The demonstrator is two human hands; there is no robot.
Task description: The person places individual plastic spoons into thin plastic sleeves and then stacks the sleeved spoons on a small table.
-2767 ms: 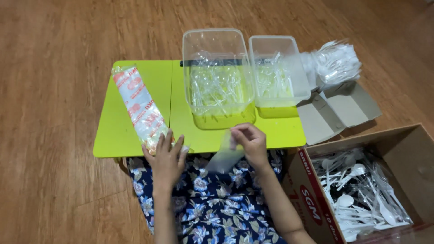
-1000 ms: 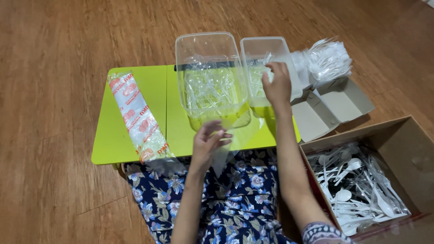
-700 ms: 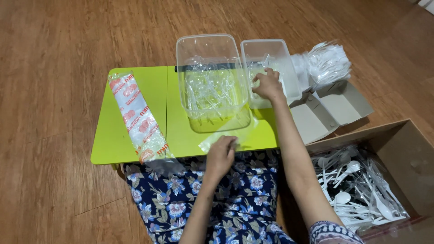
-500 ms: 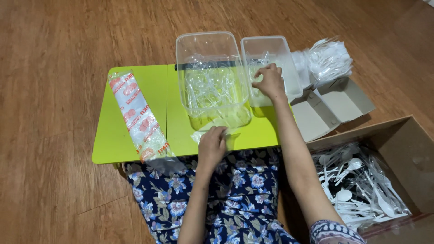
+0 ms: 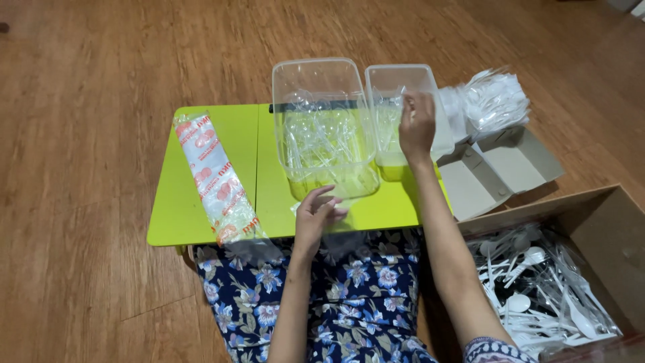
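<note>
My left hand (image 5: 318,214) rests at the near edge of the lime-green table (image 5: 176,214), pinching a small clear plastic sleeve (image 5: 339,224) that lies flat there. My right hand (image 5: 417,126) reaches into the smaller clear plastic tub (image 5: 393,81) at the back right; whether its fingers hold one of the clear items inside is hidden. A larger clear tub (image 5: 321,124) full of clear plastic cutlery stands between the two hands.
A long printed clear packet (image 5: 215,178) lies on the table's left side. A bag of white cutlery (image 5: 490,101) sits on an open grey box (image 5: 500,168) at the right. A cardboard box (image 5: 537,282) of white spoons and forks stands on the wood floor by my right arm.
My right hand left the sleeve near my lap and reached out into the small tub. My left hand moved right from the printed packet and took over the sleeve at the table edge.
</note>
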